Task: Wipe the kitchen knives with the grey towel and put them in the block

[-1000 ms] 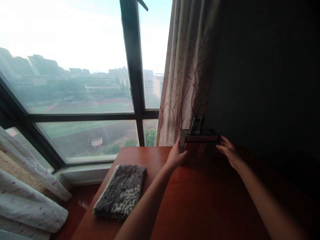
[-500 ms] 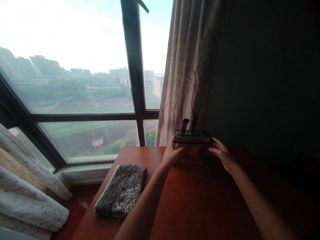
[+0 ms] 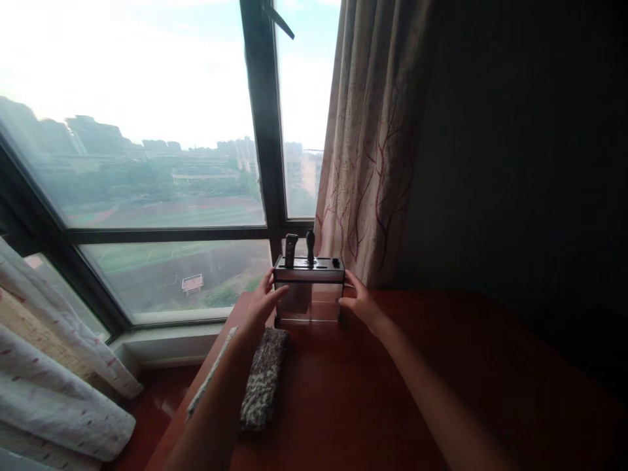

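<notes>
Evidently, I had the box-shaped holder with clear walls and a black-edged frame secured between both hands near the far edge of the reddish-brown wooden desk. My left grip closed around its left end, thumb across the front; my right grip closed on the opposite end, thumb near the front edge. As I judged it, taking hold was done: the holder stood upright, and a flat black handle and a rounded black handle already rose from its top. Letting go was not yet done.

Less was plain elsewhere. I could not tell whether the base rested on the desk or hung just above it. Behind the front wall a dark, flat shape showed, too dim to identify, and a black patch at the top's right end was too small to read. My left forearm covered the middle of the folded grey-and-white shaggy cloth, and deep shadow swallowed the desk's right side.
</notes>
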### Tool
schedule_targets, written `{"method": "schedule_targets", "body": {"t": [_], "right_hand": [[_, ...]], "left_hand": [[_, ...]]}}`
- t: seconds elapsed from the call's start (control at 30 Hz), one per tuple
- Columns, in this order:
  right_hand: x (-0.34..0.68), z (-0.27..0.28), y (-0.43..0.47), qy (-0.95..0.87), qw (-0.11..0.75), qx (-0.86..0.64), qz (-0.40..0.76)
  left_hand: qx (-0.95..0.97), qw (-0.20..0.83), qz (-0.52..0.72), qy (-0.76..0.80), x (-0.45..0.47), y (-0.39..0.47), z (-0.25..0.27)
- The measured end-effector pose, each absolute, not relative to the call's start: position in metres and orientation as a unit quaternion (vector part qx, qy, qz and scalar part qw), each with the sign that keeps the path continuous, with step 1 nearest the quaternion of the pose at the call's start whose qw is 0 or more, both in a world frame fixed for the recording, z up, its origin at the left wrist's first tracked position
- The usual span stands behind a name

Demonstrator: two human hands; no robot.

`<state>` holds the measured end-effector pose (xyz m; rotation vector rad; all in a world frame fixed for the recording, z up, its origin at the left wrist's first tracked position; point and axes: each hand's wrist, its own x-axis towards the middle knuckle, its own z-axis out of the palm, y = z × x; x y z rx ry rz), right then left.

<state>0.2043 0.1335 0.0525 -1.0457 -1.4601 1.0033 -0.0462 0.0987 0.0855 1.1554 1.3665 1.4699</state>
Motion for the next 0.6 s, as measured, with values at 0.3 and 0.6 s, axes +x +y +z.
{"method": "schedule_targets", "body": {"t": [0.3, 0.6], "right_hand": [[0.121, 0.054, 0.150, -0.675, 0.457, -0.418, 0.401], [0.091, 0.059, 0.154, -0.702, 0.439, -0.410, 0.381]], "left_hand": [[0.413, 0.339, 0.617, 0.578, -0.108, 0.097, 0.101], [0.418, 0.299, 0.636, 0.575, -0.133, 0.109, 0.090]]}}
